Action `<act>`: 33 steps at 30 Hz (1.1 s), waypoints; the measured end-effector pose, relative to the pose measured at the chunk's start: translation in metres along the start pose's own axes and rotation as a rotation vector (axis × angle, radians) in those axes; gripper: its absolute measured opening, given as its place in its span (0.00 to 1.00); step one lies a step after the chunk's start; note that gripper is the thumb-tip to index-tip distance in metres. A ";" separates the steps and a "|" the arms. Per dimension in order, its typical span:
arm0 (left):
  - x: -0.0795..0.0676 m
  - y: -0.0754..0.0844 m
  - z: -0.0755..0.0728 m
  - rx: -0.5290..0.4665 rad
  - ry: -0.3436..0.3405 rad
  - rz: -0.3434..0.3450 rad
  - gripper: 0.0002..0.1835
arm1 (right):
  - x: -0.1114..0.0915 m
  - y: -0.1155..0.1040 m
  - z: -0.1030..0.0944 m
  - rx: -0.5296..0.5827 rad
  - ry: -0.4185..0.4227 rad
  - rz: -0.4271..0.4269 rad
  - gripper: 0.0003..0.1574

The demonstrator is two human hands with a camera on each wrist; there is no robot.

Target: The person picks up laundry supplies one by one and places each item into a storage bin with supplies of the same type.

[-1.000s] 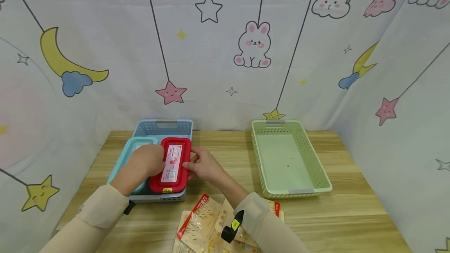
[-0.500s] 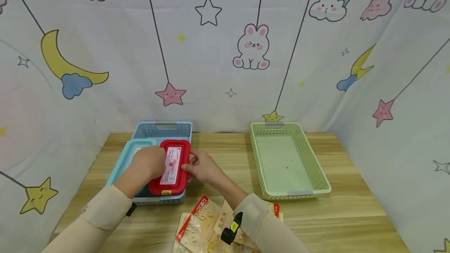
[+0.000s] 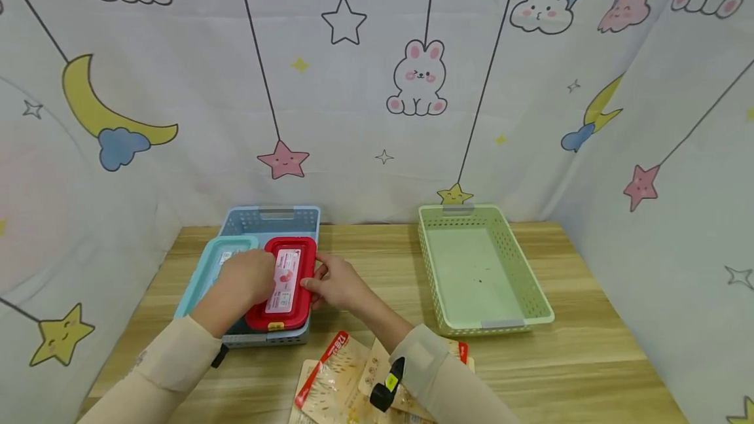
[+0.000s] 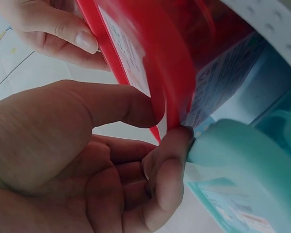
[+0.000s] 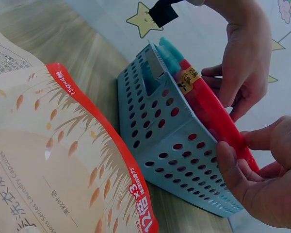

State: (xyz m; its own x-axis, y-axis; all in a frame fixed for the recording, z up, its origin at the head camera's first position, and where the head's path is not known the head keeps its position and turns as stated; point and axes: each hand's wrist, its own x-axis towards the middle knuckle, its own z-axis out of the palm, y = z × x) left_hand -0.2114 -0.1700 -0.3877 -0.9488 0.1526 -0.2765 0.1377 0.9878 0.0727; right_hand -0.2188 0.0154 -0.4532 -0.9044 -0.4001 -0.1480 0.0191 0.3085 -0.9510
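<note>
A clear plastic box with a red lid point(image 3: 305, 293) and a printed label sits in the blue perforated basket point(image 3: 299, 220). Beside it on the left is a box with a turquoise lid point(image 3: 213, 260). My left hand point(image 3: 244, 279) pinches the left edge of the red lid between thumb and fingers, its fingertips against the turquoise lid point(image 4: 242, 155) in the left wrist view. At the opposite edge, my right hand point(image 3: 341, 285) grips the red lid, thumb on top and fingers underneath. In the right wrist view the right fingers point(image 5: 233, 167) lie along the basket's rim.
Flat packets of laundry capsules point(image 3: 336, 378) lie in front on the wooden table point(image 3: 565, 365), below the right forearm. A green perforated basket point(image 3: 480, 273) stands at the right. Behind the table hangs a printed curtain point(image 3: 365, 97).
The head view has shifted slightly. Both hands keep their hold on the red-lidded box, which stays in about the same place in the blue basket.
</note>
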 end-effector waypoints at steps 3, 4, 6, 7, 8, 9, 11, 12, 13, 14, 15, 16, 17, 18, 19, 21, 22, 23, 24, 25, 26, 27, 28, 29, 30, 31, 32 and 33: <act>-0.001 0.000 0.002 0.006 0.000 0.001 0.23 | 0.000 0.000 0.001 -0.019 0.001 0.001 0.38; -0.001 -0.001 0.002 0.006 0.000 0.001 0.23 | 0.000 0.000 0.001 -0.025 0.001 0.001 0.38; -0.001 -0.001 0.003 0.004 0.004 0.002 0.23 | 0.000 0.000 0.002 -0.033 0.001 0.003 0.38; -0.002 -0.001 0.003 0.003 0.004 0.000 0.23 | 0.000 0.000 0.002 -0.036 0.001 0.009 0.39; -0.002 -0.001 0.003 0.000 0.005 -0.005 0.23 | -0.001 0.000 0.002 -0.038 0.001 0.014 0.40; -0.002 -0.001 0.003 -0.002 0.007 -0.007 0.23 | -0.001 0.000 0.002 -0.043 0.003 0.016 0.40; -0.003 0.000 0.003 0.002 0.010 -0.014 0.24 | -0.002 0.000 0.002 -0.051 0.008 0.021 0.42; -0.003 0.000 0.003 0.005 0.013 -0.018 0.24 | -0.002 0.000 0.002 -0.064 0.012 0.022 0.42; -0.003 0.001 0.004 0.007 0.017 -0.021 0.24 | -0.002 0.000 0.002 -0.078 0.016 0.024 0.43; -0.003 0.001 0.004 0.011 0.022 -0.022 0.24 | -0.002 0.000 0.002 -0.091 0.020 0.022 0.43; -0.002 0.001 0.005 0.014 0.027 -0.022 0.24 | -0.002 0.001 0.001 -0.106 0.023 0.019 0.43; -0.002 0.001 0.005 0.016 0.030 -0.022 0.24 | -0.002 0.001 0.001 -0.118 0.025 0.018 0.43; -0.002 0.001 0.006 0.017 0.035 -0.019 0.24 | -0.002 0.001 0.001 -0.129 0.027 0.018 0.43; -0.001 0.001 0.006 0.017 0.037 -0.017 0.24 | -0.002 0.001 0.000 -0.139 0.029 0.014 0.43; -0.001 0.001 0.006 0.015 0.037 -0.016 0.24 | -0.002 0.001 0.000 -0.140 0.029 0.015 0.43; 0.000 0.001 0.006 0.014 0.035 -0.012 0.24 | -0.002 0.001 0.000 -0.136 0.032 0.013 0.44; 0.000 0.000 0.006 0.012 0.036 -0.010 0.24 | -0.002 0.001 0.001 -0.134 0.035 0.014 0.44; 0.000 0.000 0.006 0.012 0.036 -0.009 0.24 | -0.002 0.001 0.001 -0.132 0.039 0.014 0.44; 0.000 0.000 0.005 0.011 0.034 -0.009 0.24 | -0.003 0.001 0.001 -0.132 0.043 0.014 0.44; 0.001 -0.001 0.006 0.011 0.034 -0.008 0.24 | -0.003 0.001 0.002 -0.132 0.047 0.013 0.44; 0.001 -0.001 0.006 0.008 0.036 -0.008 0.24 | -0.004 0.001 0.003 -0.132 0.052 0.010 0.43; 0.002 -0.002 0.007 0.006 0.039 -0.009 0.24 | -0.004 0.002 0.003 -0.137 0.058 0.007 0.43; 0.002 -0.002 0.007 0.004 0.042 -0.012 0.24 | -0.005 0.002 0.004 -0.140 0.064 0.006 0.43; 0.002 -0.002 0.008 0.004 0.043 -0.014 0.24 | -0.006 0.002 0.004 -0.141 0.068 0.002 0.43; 0.003 -0.002 0.008 0.002 0.046 -0.016 0.24 | -0.006 0.003 0.004 -0.146 0.074 -0.002 0.42; 0.003 -0.003 0.008 -0.001 0.052 -0.017 0.24 | -0.007 0.003 0.005 -0.155 0.081 -0.009 0.42; 0.003 -0.003 0.008 -0.004 0.055 -0.019 0.24 | -0.007 0.003 0.005 -0.171 0.089 -0.015 0.41; 0.003 -0.002 0.008 -0.002 0.060 -0.019 0.24 | -0.007 0.003 0.005 -0.190 0.097 -0.023 0.41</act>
State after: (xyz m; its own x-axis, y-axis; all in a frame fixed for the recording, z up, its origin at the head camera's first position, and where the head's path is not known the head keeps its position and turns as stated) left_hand -0.2123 -0.1715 -0.3963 -0.9668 0.1312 -0.2194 0.1185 0.9905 0.0699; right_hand -0.2106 0.0147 -0.4567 -0.9406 -0.3271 -0.0909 -0.0747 0.4606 -0.8844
